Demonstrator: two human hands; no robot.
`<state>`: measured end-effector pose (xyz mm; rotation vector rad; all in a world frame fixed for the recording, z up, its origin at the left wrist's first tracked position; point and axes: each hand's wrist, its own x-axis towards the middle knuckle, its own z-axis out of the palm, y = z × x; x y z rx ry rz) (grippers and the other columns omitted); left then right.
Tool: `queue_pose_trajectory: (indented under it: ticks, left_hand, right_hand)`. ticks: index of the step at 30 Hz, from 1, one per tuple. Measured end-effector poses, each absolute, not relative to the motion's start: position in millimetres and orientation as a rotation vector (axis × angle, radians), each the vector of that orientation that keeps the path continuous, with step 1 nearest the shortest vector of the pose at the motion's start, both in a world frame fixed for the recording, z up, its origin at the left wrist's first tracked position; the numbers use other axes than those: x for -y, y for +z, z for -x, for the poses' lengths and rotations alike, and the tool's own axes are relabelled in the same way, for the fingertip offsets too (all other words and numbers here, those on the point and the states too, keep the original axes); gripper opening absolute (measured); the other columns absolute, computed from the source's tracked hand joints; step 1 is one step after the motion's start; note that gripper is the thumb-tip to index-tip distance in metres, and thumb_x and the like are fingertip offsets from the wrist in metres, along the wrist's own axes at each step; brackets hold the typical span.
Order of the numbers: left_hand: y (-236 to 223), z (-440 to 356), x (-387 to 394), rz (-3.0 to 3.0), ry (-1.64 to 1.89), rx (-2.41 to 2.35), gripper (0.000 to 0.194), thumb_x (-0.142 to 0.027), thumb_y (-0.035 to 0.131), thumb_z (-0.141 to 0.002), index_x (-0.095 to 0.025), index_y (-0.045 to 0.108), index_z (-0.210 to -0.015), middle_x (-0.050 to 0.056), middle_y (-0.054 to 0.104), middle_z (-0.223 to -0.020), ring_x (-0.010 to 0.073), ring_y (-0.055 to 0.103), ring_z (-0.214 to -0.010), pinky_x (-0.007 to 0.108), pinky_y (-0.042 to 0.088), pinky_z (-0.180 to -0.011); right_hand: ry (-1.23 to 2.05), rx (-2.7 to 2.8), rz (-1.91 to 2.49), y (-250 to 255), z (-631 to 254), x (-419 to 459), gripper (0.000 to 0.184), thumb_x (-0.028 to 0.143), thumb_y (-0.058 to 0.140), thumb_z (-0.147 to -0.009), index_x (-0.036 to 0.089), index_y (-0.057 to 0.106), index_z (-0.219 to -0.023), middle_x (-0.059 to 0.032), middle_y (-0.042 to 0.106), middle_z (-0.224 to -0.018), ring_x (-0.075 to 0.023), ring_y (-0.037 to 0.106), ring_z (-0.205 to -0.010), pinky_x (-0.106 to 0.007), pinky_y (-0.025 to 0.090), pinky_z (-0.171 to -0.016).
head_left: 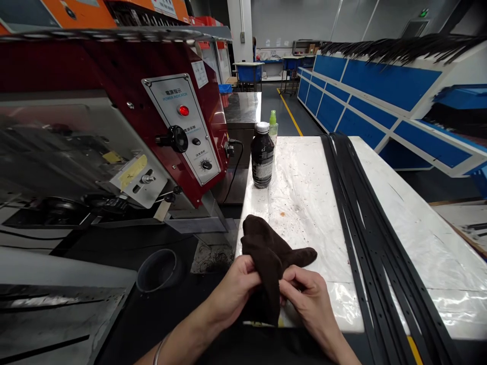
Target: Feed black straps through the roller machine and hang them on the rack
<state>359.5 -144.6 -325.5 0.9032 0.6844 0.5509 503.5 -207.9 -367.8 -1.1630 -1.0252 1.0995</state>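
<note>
Dark brown fabric cloth (266,253) bunched between left hand (234,289) and right hand (304,304).
Hands close together, both clamped on the folds, grip firm with the fingers gathering the cloth evenly, one end sticking out to the right; cloth sits over the near edge of the plastic-covered white tabletop (304,203). Dark glass bottle with white cap (262,154) stands ahead; perforated black rubber strips (365,243) lie to the right.

left hand (232,293), right hand (306,300), both bare, thin silver bangle (158,351) (left wrist)
</note>
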Motion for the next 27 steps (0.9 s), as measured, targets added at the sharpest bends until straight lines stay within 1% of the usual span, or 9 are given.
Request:
queue_pose_trajectory:
  ticks: [2,4,6,10,14,17,20,23,27]
  left_hand:
    - [-324.8,-357.7,138.1,-0.84,0.629,-0.695,0.012,-0.023,0.068,-0.077,-0.012,0.071,-0.072,0.004,0.069,-0.063,0.0124,0.061,-0.057,0.021,0.05,-0.057]
    - [-324.7,-355.2,133.8,-0.838,0.737,-0.758,0.009,-0.022,0.07,-0.075,-0.013,0.072,-0.075,0.003,0.071,-0.065,0.0113,0.061,-0.059,0.019,0.049,-0.057]
    - [-327.2,-353.0,132.9,-0.943,0.803,-0.833,0.01,-0.022,0.071,-0.074,-0.013,0.074,-0.076,0.003,0.071,-0.066,0.0115,0.061,-0.061,0.018,0.049,-0.058]
    - [-339.2,-352.9,140.7,-1.316,0.849,-0.921,0.008,-0.021,0.071,-0.073,-0.015,0.076,-0.071,0.003,0.072,-0.07,0.0149,0.062,-0.068,0.022,0.051,-0.065]
    - [-345.8,-357.0,151.1,-1.556,1.028,-1.022,0.009,-0.019,0.067,-0.076,-0.018,0.075,-0.075,0.002,0.069,-0.077,0.0145,0.061,-0.073,0.022,0.049,-0.071]
    - [-344.0,-359.1,154.0,-1.671,1.064,-1.054,0.018,-0.022,0.058,-0.083,-0.017,0.069,-0.068,0.0,0.063,-0.071,0.0124,0.056,-0.068,0.022,0.045,-0.066]
    - [-343.7,-359.6,151.4,-1.601,1.004,-1.129,0.03,-0.027,0.055,-0.085,-0.016,0.058,-0.058,-0.002,0.052,-0.06,0.0103,0.047,-0.06,0.021,0.039,-0.057]
    - [-346.9,-359.3,146.8,-1.395,0.959,-1.101,0.027,-0.028,0.058,-0.082,-0.015,0.057,-0.058,-0.004,0.048,-0.056,0.009,0.04,-0.054,0.021,0.034,-0.051]
    - [-349.2,-360.9,147.6,-1.365,0.913,-0.952,0.011,-0.021,0.062,-0.077,-0.015,0.064,-0.068,-0.001,0.059,-0.066,0.0117,0.05,-0.066,0.022,0.046,-0.067]
  right_hand:
    - [1.271,0.825,1.056,-371.1,-501.5,208.4,0.017,0.036,0.07,-0.082,0.02,0.074,-0.082,-0.0013,0.068,-0.066,-0.0095,0.056,-0.051,-0.019,0.043,-0.047]
    - [1.373,0.671,0.939,-372.5,-501.1,210.3,0.024,0.04,0.069,-0.083,0.023,0.074,-0.099,-0.0049,0.07,-0.086,-0.0106,0.058,-0.063,-0.019,0.047,-0.051]
    - [1.425,0.587,0.871,-371.8,-501.8,213.3,0.026,0.039,0.069,-0.083,0.024,0.074,-0.103,-0.0062,0.068,-0.097,-0.0125,0.059,-0.077,-0.02,0.05,-0.061]
    - [1.52,0.526,0.816,-368.2,-499.7,219.2,0.029,0.041,0.069,-0.083,0.026,0.074,-0.107,-0.0068,0.067,-0.105,-0.018,0.061,-0.096,-0.026,0.052,-0.081]
    - [1.614,0.493,0.805,-367.4,-492.3,223.2,0.037,0.044,0.067,-0.084,0.027,0.071,-0.116,-0.006,0.063,-0.126,-0.0248,0.052,-0.123,-0.038,0.04,-0.106]
    - [1.548,0.571,0.872,-367.8,-490.2,225.8,0.039,0.046,0.067,-0.084,0.029,0.069,-0.119,-0.0043,0.064,-0.123,-0.0238,0.052,-0.121,-0.039,0.035,-0.11]
    - [1.369,0.863,0.997,-367.9,-491.8,227.1,0.039,0.048,0.061,-0.088,0.03,0.067,-0.122,-0.0047,0.064,-0.111,-0.0216,0.055,-0.105,-0.036,0.039,-0.103]
    - [1.262,1.02,1.033,-367.1,-493.9,226.6,0.044,0.052,0.052,-0.092,0.029,0.063,-0.127,-0.0056,0.06,-0.105,-0.0208,0.054,-0.096,-0.035,0.043,-0.093]
    - [1.204,1.009,1.044,-362.7,-493.0,226.1,0.048,0.057,0.041,-0.094,0.032,0.061,-0.13,-0.0052,0.056,-0.112,-0.0211,0.052,-0.101,-0.032,0.041,-0.093]
